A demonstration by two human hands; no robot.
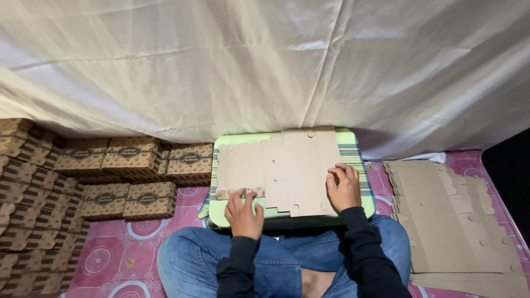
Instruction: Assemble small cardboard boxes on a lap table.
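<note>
1. Head cam looks down at someone sitting cross-legged in jeans (193, 256) and black sleeves, with a small green tray (361, 203) resting over the lap.
2. A flat cardboard blank (281, 165) lies spread on the tray, unfolded, plain brown side up, covering most of it. It sits dead centre, just at 12 o'clock from both hands.
3. The left hand (243, 214) is at the blank's 7 o'clock edge, fingers curled over the small tabs there and pressing on them. It's touching the card, not really clamped around it.
4. The right hand (343, 187) lies on top of the blank at its 4 o'clock corner, fingers bent with tips down on the card, holding it flat. No pinch that I can see.
5. At 3 o'clock from the tray, a stack of blanks (452, 221) lies flat on the pink patterned mat (110, 259), well apart from the hands.
6. At 9 o'clock there are loads of folded boxes (132, 176), brown with dark printed trim, in rows and piles running to the left edge.
7. A white sheet (265, 60) hangs across the whole 12 o'clock side.
</note>
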